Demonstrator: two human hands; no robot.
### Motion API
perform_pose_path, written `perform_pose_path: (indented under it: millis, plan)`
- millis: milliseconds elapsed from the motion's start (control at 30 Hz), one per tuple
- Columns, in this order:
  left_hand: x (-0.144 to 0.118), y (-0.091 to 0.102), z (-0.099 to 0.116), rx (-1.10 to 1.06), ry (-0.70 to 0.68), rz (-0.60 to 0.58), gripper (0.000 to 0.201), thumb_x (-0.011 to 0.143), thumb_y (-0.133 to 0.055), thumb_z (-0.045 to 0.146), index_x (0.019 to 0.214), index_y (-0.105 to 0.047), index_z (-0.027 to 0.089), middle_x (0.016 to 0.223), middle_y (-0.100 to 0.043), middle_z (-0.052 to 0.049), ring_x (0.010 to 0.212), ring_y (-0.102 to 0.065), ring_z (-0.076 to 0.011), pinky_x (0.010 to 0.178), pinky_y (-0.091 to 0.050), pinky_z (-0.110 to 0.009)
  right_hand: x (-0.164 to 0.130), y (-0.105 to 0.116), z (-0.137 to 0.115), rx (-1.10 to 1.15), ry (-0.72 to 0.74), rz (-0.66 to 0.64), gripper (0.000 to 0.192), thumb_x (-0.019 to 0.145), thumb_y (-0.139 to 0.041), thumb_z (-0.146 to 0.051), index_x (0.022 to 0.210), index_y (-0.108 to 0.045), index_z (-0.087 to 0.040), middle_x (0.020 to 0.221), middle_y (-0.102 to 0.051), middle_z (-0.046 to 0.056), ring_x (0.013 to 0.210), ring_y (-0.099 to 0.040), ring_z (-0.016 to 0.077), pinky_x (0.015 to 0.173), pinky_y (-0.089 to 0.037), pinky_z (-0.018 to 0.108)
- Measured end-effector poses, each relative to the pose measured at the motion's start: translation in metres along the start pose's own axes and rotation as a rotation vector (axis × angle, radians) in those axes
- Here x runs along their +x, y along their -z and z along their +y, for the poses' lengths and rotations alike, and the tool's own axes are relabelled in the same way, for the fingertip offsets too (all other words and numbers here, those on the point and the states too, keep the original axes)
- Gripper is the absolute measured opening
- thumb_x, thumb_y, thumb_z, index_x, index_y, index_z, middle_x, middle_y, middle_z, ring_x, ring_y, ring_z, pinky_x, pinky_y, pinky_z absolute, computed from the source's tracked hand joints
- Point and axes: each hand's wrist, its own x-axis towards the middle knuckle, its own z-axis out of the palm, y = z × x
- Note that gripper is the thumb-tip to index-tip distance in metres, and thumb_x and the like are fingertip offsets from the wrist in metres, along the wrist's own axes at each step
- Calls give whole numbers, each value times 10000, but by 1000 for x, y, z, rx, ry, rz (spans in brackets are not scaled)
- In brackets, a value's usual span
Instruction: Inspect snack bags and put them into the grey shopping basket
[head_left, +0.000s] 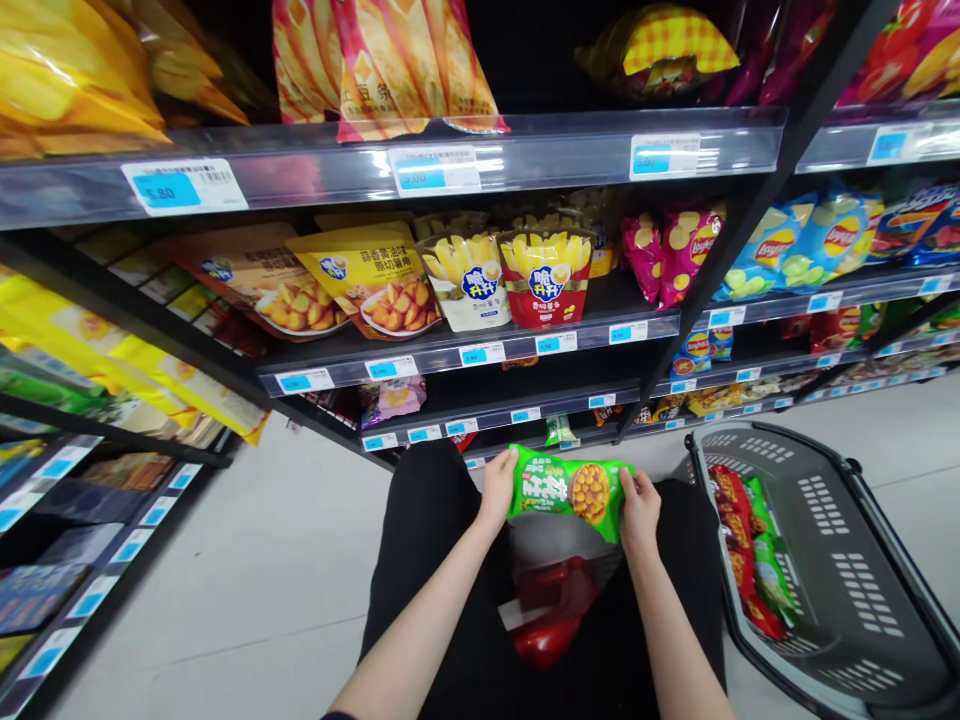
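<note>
A green bag of peanut snacks [559,490] is stretched sideways above my knees, its front with a picture of round nuts facing up. My left hand [498,490] pinches the bag's left end. At the other end, the fingers of my right hand [640,510] are closed on its edge. Below the bag, between my legs, is a blurred red object [551,610] that I cannot make out. To the right of my right knee stands a grey shopping basket [832,540] holding red snack bags [739,550] and green snack bags [772,575].
Ahead, shelves hold a white fries pouch [466,280], a red fries pouch [545,278], a yellow pouch [367,275] and blue chip bags [772,250]. A clear shelf edge [315,160] with price tags juts out above. Another rack [112,540] stands at left, beside grey floor [247,540].
</note>
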Motion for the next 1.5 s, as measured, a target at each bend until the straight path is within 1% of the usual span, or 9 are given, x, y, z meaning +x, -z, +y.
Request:
perform_pose_path:
  millis: [200, 467, 733, 900, 967, 1100, 1233, 1333, 1500]
  plan:
    - [-11, -8, -14, 139, 74, -182, 349, 656, -662, 457, 773, -689, 129, 710, -675, -66, 693, -607, -219, 627, -452, -286, 8, 8, 3, 136, -82, 56, 399, 620, -661, -557, 654, -485, -200, 541, -492, -54, 507, -467, 101, 501, -391, 219]
    - [-4, -2, -4, 229, 9, -75, 243, 692, -626, 391, 667, -642, 150, 547, -599, -12, 560, -557, -190, 512, -409, -254, 11, 2, 12, 53, -212, -100, 448, 526, -760, -489, 813, -659, -161, 730, -677, 55, 648, -623, 214, 598, -493, 315]
    - [-12, -8, 6, 149, 63, -173, 382, 680, -635, 487, 859, -652, 149, 597, -618, -14, 407, -525, -153, 367, -400, -255, 24, 20, 14, -83, -164, -13, 371, 525, -767, -462, 674, -654, -142, 558, -604, -13, 502, -514, 125, 456, -396, 218]
    - [-12, -9, 9, 58, 127, -211, 516, 673, -622, 558, 983, -627, 145, 675, -656, -51, 495, -590, -184, 419, -462, -284, 23, 19, 1, -52, -125, -44, 386, 528, -760, -483, 691, -646, -153, 584, -612, -16, 525, -522, 129, 494, -421, 226]
    - [-12, -7, 13, 2, 218, -291, 533, 708, -578, 577, 1023, -614, 148, 754, -676, -87, 588, -630, -209, 488, -498, -311, 21, 19, -5, -1, -119, -99, 422, 544, -751, -489, 802, -657, -169, 721, -661, 9, 631, -580, 164, 587, -468, 262]
    - [-14, 3, 19, -163, 572, -549, 435, 766, -561, 468, 1079, -588, 166, 860, -690, -116, 770, -662, -246, 632, -525, -360, 17, 23, -13, 121, -102, -276, 376, 620, -729, -416, 919, -647, -204, 898, -672, 35, 824, -605, 200, 749, -473, 313]
    - [-20, 11, 20, -109, 810, -731, 358, 702, -659, 306, 1024, -612, 155, 780, -696, -118, 700, -669, -254, 478, -484, -270, 17, 25, -15, 139, -54, -279, 291, 618, -734, -371, 848, -654, -212, 898, -658, 22, 868, -583, 178, 814, -438, 302]
    - [-25, 13, 20, -47, 874, -877, 377, 584, -746, 235, 941, -651, 162, 710, -694, -101, 580, -648, -217, 385, -413, -205, 16, 23, -17, 177, -73, -273, 246, 581, -753, -353, 760, -647, -224, 985, -634, 31, 930, -567, 190, 786, -449, 295]
    - [-29, 6, 21, 189, 783, -1048, 449, 424, -805, 125, 854, -676, 137, 661, -684, -61, 464, -591, -151, 400, -437, -214, 11, 14, -22, 242, -184, -330, 221, 552, -765, -326, 709, -646, -224, 1044, -628, 42, 902, -589, 209, 748, -472, 316]
